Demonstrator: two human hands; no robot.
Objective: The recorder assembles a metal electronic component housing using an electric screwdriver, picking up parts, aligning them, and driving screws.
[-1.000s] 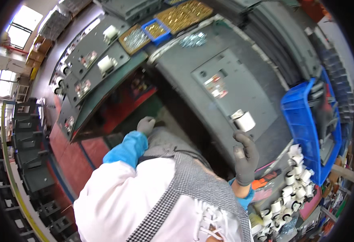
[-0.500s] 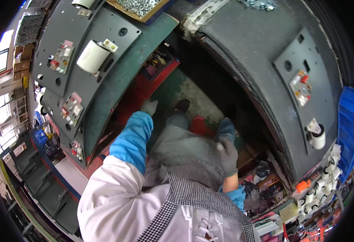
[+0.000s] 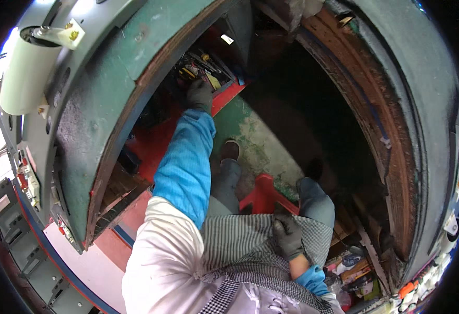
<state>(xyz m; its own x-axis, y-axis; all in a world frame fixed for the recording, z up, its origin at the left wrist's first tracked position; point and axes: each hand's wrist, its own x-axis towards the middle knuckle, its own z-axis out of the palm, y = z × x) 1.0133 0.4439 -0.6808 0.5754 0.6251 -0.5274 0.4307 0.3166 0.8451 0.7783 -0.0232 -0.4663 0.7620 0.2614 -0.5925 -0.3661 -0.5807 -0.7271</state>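
Observation:
My left hand (image 3: 199,95), in a dark grey glove, reaches under the green workbench (image 3: 106,97) to a tray (image 3: 226,89) of hand tools on a red shelf (image 3: 159,152). Its fingertips lie among the tools, so their grip is hidden. Yellow-and-black handles show beside them. My right hand (image 3: 289,235), gloved in grey too, rests on my checked apron (image 3: 234,238) over my lap. Its fingers are curled in by the apron's edge; what they hold, if anything, is hidden.
A white cylinder (image 3: 28,78) on a grey panel stands on the left bench. Between my legs is a red stool (image 3: 264,188). Another bench (image 3: 433,104) curves along my right. Mixed scraps (image 3: 355,269) lie low at the right.
My left hand has moved forward from beside the red shelf into the tool tray. The view has leaned in toward the shelf. My right hand stays by my lap.

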